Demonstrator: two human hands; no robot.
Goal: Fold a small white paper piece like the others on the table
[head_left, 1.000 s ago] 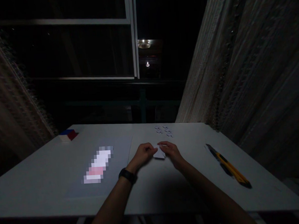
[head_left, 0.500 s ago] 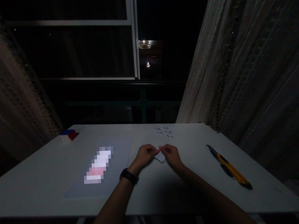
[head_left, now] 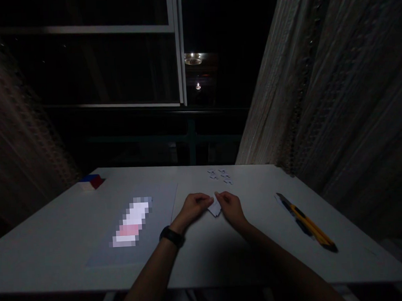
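Observation:
Between my hands is a small piece of folded white paper [head_left: 215, 208], its lower corner pointing toward me. My left hand [head_left: 195, 206], below a black wristband [head_left: 172, 236], pinches the paper's left side between thumb and fingers. From the other side my right hand [head_left: 231, 207] grips the right edge, its thumb and index finger closed. The fingers hide part of the paper, and its folds are too dim to make out. Just beyond my hands, several small folded paper pieces [head_left: 225, 176] lie in two columns on the white table [head_left: 260, 255].
A yellow and black utility knife [head_left: 307, 223] lies at the right, beside a dark slim item. On the left, a pale sheet [head_left: 102, 254] bears a bright pixelated patch. A blue, red and white cube [head_left: 91, 182] stands at the far left. Curtains flank the dark window.
My hands keep hold of the paper, and its lower corner has shifted slightly left and up. My fingertips are a little further apart. The view has moved slightly.

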